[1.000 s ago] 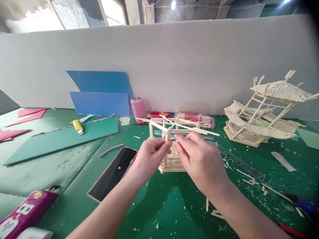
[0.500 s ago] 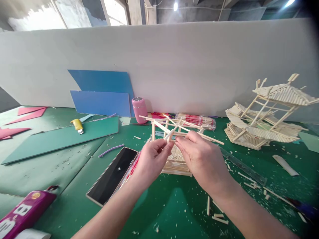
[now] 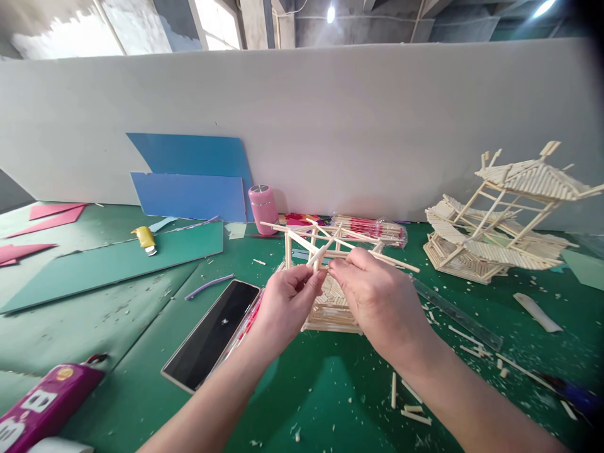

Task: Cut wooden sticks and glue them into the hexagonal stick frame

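A small open frame of pale wooden sticks [image 3: 289, 250] stands in front of me on a woven-looking stick base [image 3: 333, 319]. At its near side, my left hand [image 3: 289, 301] is closed, thumb and forefinger pinching the frame around a short upright stick where slanting sticks meet. My right hand [image 3: 380, 296] is closed too, its fingertips pinched at the frame's near crossbar, close beside the left fingertips. What lies between the right fingertips is mostly hidden by the hand. Long sticks jut past the frame on both sides.
Right, a finished-looking stick pavilion [image 3: 500, 233] stands near a clear ruler [image 3: 457, 313] and stick offcuts [image 3: 415, 415]. Left lie a phone [image 3: 212, 336], a yellow glue tube [image 3: 144, 239] and a purple case [image 3: 51, 396]. Behind are a pink cup [image 3: 263, 211] and packaged sticks [image 3: 372, 230].
The view has shifted very slightly. Both hands keep nearly the same pinched places on the stick frame, with no other clear change.
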Available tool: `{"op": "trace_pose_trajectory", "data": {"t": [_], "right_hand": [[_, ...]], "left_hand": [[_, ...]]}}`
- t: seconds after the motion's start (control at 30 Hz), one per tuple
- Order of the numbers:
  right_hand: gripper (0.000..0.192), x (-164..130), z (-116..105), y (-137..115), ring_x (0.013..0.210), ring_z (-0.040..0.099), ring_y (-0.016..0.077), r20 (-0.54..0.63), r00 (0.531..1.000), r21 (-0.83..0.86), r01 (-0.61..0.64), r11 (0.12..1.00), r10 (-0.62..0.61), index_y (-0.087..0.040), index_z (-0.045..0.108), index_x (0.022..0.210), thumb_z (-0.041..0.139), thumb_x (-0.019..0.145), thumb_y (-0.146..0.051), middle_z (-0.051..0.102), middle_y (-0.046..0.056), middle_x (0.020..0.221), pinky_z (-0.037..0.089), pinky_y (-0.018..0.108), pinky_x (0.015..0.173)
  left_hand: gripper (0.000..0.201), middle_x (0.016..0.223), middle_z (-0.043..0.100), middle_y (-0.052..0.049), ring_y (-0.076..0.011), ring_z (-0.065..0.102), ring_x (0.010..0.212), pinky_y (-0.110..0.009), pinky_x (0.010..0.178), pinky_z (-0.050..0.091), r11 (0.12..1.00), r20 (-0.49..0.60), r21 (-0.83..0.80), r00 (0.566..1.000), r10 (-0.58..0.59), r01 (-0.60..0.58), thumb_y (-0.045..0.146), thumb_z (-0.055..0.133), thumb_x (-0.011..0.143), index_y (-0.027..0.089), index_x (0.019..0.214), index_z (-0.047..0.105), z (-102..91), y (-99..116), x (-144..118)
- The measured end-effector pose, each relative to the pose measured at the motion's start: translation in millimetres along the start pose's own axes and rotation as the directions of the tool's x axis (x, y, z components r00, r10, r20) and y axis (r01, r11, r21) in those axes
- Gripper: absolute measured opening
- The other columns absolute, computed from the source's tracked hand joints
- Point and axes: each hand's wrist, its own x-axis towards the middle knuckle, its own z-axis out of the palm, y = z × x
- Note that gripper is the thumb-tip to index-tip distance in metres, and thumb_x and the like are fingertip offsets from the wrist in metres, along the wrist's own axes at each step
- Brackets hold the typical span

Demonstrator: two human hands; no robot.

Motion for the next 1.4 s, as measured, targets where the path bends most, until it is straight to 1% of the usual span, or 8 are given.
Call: {"op": "trace_pose_trajectory", "data": {"t": [0.17, 0.43, 0.8, 1.17, 1.23, 1.3, 1.37, 1.4], "right_hand": [[0.023, 0, 1, -1, 0.060, 0.052, 0.0147, -0.006, 1.000, -0.004, -0.003, 1.000, 0.003, -0.017, 0.061, 0.071, 0.042, 0.084, -0.011, 0.054, 0.002, 0.068, 0.036, 0.027, 0.051], [0.025, 1, 1, -1, 0.058, 0.051, 0.0143, -0.020, 1.000, -0.009, 0.007, 1.000, -0.008, -0.017, 0.060, 0.068, 0.041, 0.084, -0.011, 0.053, 0.002, 0.067, 0.035, 0.027, 0.049], [0.024, 0, 0, -1, 0.054, 0.048, 0.0135, -0.046, 0.999, -0.018, 0.024, 1.000, -0.024, -0.016, 0.060, 0.067, 0.042, 0.083, -0.009, 0.052, 0.002, 0.064, 0.034, 0.027, 0.047], [0.024, 2, 1, -1, 0.054, 0.050, 0.0140, -0.040, 0.999, -0.025, 0.021, 0.999, -0.022, -0.016, 0.061, 0.067, 0.044, 0.083, -0.011, 0.053, 0.002, 0.064, 0.035, 0.027, 0.046], [0.023, 1, 1, 0, 0.055, 0.051, 0.0148, -0.044, 0.999, -0.016, 0.025, 1.000, -0.026, -0.015, 0.063, 0.071, 0.044, 0.083, -0.010, 0.054, 0.002, 0.065, 0.037, 0.028, 0.047], [0.021, -3, 0, -1, 0.059, 0.054, 0.0155, -0.077, 0.996, 0.018, 0.041, 0.999, -0.040, -0.013, 0.066, 0.085, 0.045, 0.083, -0.010, 0.056, 0.004, 0.068, 0.040, 0.028, 0.051], [0.025, -10, 0, -4, 0.066, 0.056, 0.0158, -0.146, 0.989, 0.122, 0.047, 0.991, -0.029, -0.010, 0.063, 0.102, 0.046, 0.084, -0.012, 0.059, 0.006, 0.075, 0.043, 0.028, 0.058], [0.026, -15, 0, -7, 0.069, 0.056, 0.0156, -0.173, 0.985, 0.220, 0.025, 0.975, 0.014, -0.010, 0.061, 0.106, 0.047, 0.084, -0.013, 0.060, 0.007, 0.078, 0.045, 0.028, 0.061]], "left_hand": [[0.032, 0.051, 0.036, 0.004, -0.0103, 0.029, 0.050, -0.024, 0.047, 0.021, 1.000, 0.005, 0.003, 1.000, 0.006, -0.006, 0.034, 0.044, 0.082, 0.016, 0.056, 0.050, -0.2, -2, 0], [0.033, 0.050, 0.035, 0.005, -0.0100, 0.028, 0.049, -0.023, 0.046, 0.021, 1.000, -0.006, -0.014, 1.000, -0.002, 0.001, 0.036, 0.045, 0.080, 0.016, 0.054, 0.050, 0.6, -3, 1], [0.032, 0.051, 0.036, 0.004, -0.0100, 0.028, 0.049, -0.023, 0.046, 0.020, 0.999, 0.005, -0.041, 1.000, 0.005, -0.005, 0.035, 0.046, 0.080, 0.016, 0.055, 0.051, 0.8, -6, 1], [0.035, 0.051, 0.040, 0.003, -0.0098, 0.031, 0.048, -0.023, 0.046, 0.023, 0.999, 0.004, -0.052, 1.000, 0.006, -0.005, 0.038, 0.047, 0.080, 0.016, 0.054, 0.052, 0.4, -6, 1], [0.034, 0.052, 0.043, 0.003, -0.0101, 0.034, 0.049, -0.023, 0.047, 0.026, 0.998, -0.003, -0.055, 1.000, -0.002, 0.002, 0.038, 0.048, 0.080, 0.015, 0.055, 0.054, 0.3, -7, 2], [0.034, 0.054, 0.046, 0.002, -0.0107, 0.037, 0.050, -0.023, 0.048, 0.029, 0.997, -0.003, -0.077, 1.000, -0.009, 0.008, 0.039, 0.048, 0.080, 0.015, 0.057, 0.055, -0.3, -9, 3], [0.034, 0.056, 0.049, 0.001, -0.0114, 0.040, 0.052, -0.023, 0.050, 0.032, 0.994, 0.010, -0.110, 1.000, -0.003, 0.004, 0.040, 0.048, 0.080, 0.015, 0.060, 0.056, -1.1, -11, 3], [0.033, 0.057, 0.050, 0.000, -0.0117, 0.041, 0.053, -0.024, 0.051, 0.034, 0.993, 0.018, -0.119, 1.000, 0.008, -0.006, 0.040, 0.048, 0.081, 0.015, 0.061, 0.056, -1.6, -12, 4]]}}
